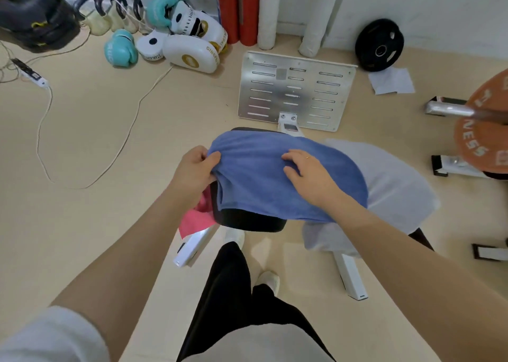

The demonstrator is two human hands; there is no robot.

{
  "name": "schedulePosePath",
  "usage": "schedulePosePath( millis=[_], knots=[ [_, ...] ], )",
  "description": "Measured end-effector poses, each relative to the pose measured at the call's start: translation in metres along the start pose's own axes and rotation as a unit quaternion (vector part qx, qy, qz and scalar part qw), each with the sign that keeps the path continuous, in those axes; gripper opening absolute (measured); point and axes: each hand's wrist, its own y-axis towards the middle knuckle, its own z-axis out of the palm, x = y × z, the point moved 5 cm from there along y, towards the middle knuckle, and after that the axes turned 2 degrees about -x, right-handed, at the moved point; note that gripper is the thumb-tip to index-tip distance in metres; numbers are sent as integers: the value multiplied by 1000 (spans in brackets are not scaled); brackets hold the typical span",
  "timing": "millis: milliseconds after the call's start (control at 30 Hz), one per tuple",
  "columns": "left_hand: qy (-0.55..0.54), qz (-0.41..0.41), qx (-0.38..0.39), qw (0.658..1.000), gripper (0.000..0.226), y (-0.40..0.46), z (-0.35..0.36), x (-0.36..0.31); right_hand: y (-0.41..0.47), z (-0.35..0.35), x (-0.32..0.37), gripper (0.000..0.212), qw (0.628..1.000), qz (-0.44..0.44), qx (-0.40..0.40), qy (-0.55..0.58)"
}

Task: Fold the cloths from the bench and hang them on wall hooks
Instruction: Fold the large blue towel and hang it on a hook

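Left hand (pixel 193 169) pinches left edge of blue cloth (pixel 261 174), likely to lift it for folding. Right hand (pixel 308 174) flat, fingers spread, pinning cloth on black bench pad (pixel 247 221), frame centre. Pink cloth (pixel 196 218) hangs below left; white cloth (pixel 390 185) right.

The white focus pad (pixel 189 56) on the floor bears gold lettering that reads "GINGPAI" along its edge. The smaller white pad (pixel 150 46) beside it carries "STARLIGHT" in dark letters. The orange weight plate (pixel 483 131) at the right shows white raised letters, of which only "NESS" reads clearly. The teal boxing glove (pixel 120 49) bears white letters too blurred to read.
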Motion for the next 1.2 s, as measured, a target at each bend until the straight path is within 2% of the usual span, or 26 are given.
schedulePosePath(
  millis=[67, 100, 300, 400, 467, 533, 633, 733, 833, 933, 1033, 1133, 1200],
  knots=[
    [-68, -54, 28, 996, 28, -3, 2, 13, -9, -3, -12, 35, 1000, 19, -5, 0],
    [-70, -72, 38, 994, 27, -7, 4, 21, -13, -5, -17, 34, 999, 28, -15, 4],
    [-48, -92, 68, 992, 20, -26, 17, 54, -37, -29, -48, 27, 985, 116, -127, 18],
    [20, -116, 91, 989, 22, -33, 31, 71, -47, -41, -58, 29, 975, 144, -170, 0],
    [42, -105, 75, 991, 20, -36, 34, 75, -54, -46, -63, 30, 969, 164, -184, 15],
    [10, -122, 62, 991, 19, -37, 30, 80, -60, -49, -68, 30, 963, 190, -192, 14],
    [-63, -147, 82, 984, 25, -43, 20, 87, -67, -51, -76, 28, 948, 239, -204, 51],
    [-137, -121, 94, 979, 31, -52, 12, 86, -71, -51, -81, 37, 938, 276, -169, 123],
    [-242, -92, 98, 961, 30, -59, 8, 80, -73, -53, -73, 52, 952, 265, -99, 115],
    [-288, -79, 108, 948, 29, -68, 11, 72, -82, -43, -63, 52, 955, 259, -46, 134],
    [-265, -73, 101, 956, 20, -73, 11, 66, -92, -31, -61, 39, 922, 279, -74, 258],
    [-164, -89, 97, 978, 20, -72, 3, 62, -96, -39, -61, 35, 848, 328, -125, 398],
    [-75, -132, 96, 984, 25, -68, -2, 65, -98, -46, -57, 24, 819, 334, -86, 459]
  ],
)
